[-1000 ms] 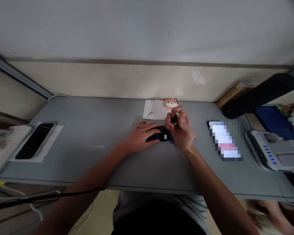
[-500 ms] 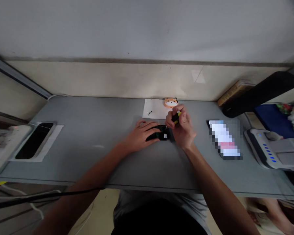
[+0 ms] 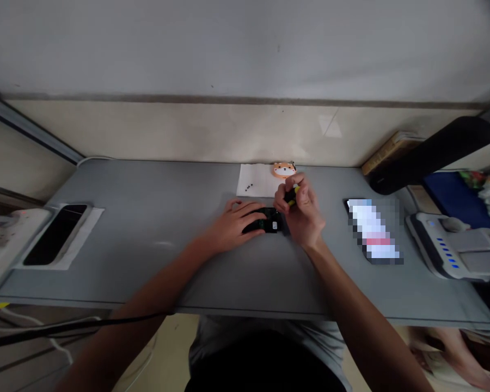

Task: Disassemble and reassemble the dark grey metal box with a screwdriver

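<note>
The left hand (image 3: 231, 224) grips a black device (image 3: 271, 224) on the grey surface (image 3: 212, 286). The right hand (image 3: 304, 216), closed round a black-and-yellow handle (image 3: 291, 196), blocks the near right corner of the paper (image 3: 259, 174), which bears black specks (image 3: 248, 187) and an orange case (image 3: 285, 170).

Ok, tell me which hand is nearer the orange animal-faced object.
Right. The right hand is just on the near side of the orange animal-faced object, slightly rightward; the left hand is farther off, to its left, on the dark device.
</note>
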Motion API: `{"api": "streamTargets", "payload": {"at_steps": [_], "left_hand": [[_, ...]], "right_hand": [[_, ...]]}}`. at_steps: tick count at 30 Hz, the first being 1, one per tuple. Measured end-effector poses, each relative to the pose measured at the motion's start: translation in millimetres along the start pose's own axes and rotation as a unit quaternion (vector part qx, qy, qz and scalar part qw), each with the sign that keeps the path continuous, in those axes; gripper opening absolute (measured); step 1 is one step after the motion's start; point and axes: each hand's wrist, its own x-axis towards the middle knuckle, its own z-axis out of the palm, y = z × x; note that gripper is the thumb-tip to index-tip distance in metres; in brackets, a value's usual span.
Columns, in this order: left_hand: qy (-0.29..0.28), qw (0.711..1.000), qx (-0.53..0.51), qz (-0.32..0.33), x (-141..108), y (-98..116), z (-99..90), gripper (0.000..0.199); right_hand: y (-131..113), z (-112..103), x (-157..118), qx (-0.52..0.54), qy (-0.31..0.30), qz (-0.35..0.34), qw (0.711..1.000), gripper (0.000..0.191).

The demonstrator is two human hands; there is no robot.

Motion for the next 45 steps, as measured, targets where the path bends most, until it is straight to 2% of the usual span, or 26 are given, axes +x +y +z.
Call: {"api": "streamTargets", "payload": {"at_steps": [26, 30, 37, 45], "left_hand": [[-0.003, 1.0, 0.002, -0.007, 0.6, -0.5, 1.7, 0.037], [0.007, 1.0, 0.006, -0.004, 0.6, -1.6, 2.8, 0.038], [0.003, 1.0, -0.001, -0.002, 1.0, -2.4, 3.2, 0.038], [0.004, 1.0, -0.005, 0.005, 0.5, -1.4, 1.9, 0.038]], "right_hand": [[-0.4, 1.4, 0.5, 0.005, 0.012, 0.017, 1.0, 0.041], [-0.3, 1.4, 0.6, 0.009, 0.026, 0.001, 1.0, 0.04], [-0.9, 1.0, 0.4, -0.005, 0.007, 0.015, 1.0, 0.041], [1.0, 1.7, -0.4, 0.006, 0.025, 0.007, 1.0, 0.04]]}}
